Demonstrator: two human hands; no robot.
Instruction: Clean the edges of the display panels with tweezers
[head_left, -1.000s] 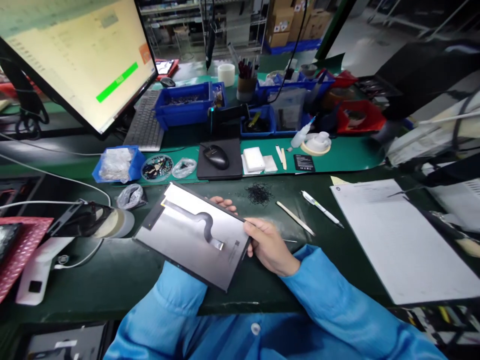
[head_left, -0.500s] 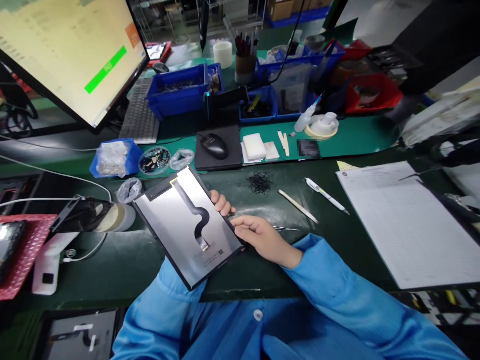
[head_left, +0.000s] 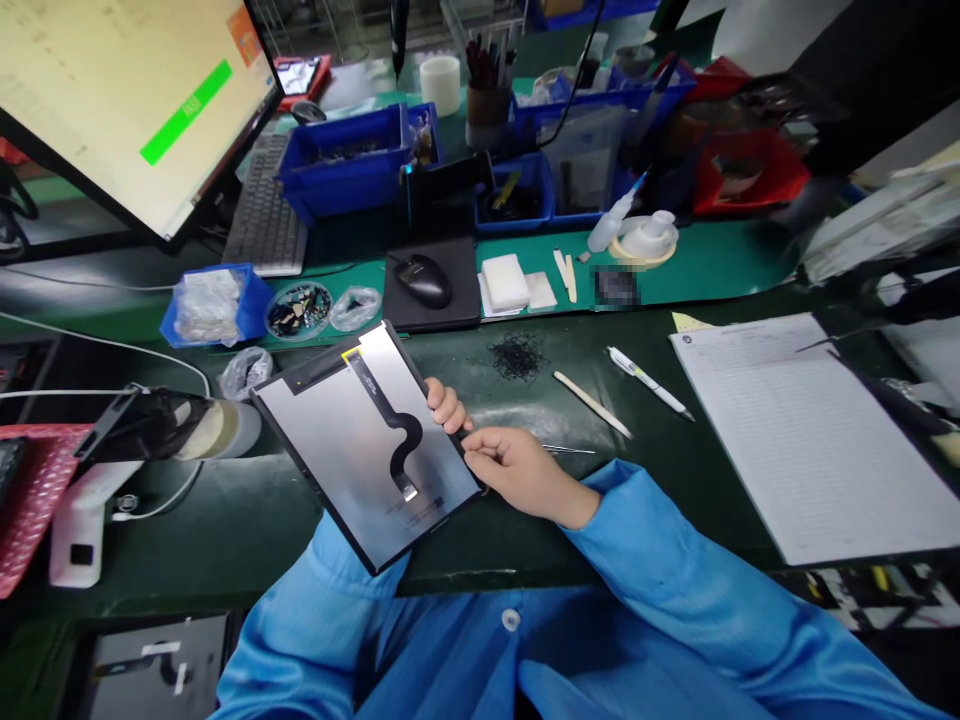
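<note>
A grey display panel (head_left: 352,440) with a black flex cable (head_left: 394,425) on its back is held tilted above the dark green bench. My left hand (head_left: 444,403) reaches under it from below; only its fingertips show, curled over the panel's right edge. My right hand (head_left: 517,470) pinches the same edge just below them, thumb and fingers pressed together on the rim. Both arms wear blue sleeves.
A pile of black screws (head_left: 517,355), a wooden stick (head_left: 592,404), a pen (head_left: 649,382) and a thin metal tool (head_left: 570,449) lie right of the hands. A paper sheet (head_left: 810,430) is at right. A mouse (head_left: 424,280), blue bins (head_left: 345,165), a monitor (head_left: 127,100) and a tape roll (head_left: 225,425) surround the area.
The panel has turned from lying crosswise to more upright and moved slightly left and up. My right hand has slid along its right edge; my left fingertips stay on that edge.
</note>
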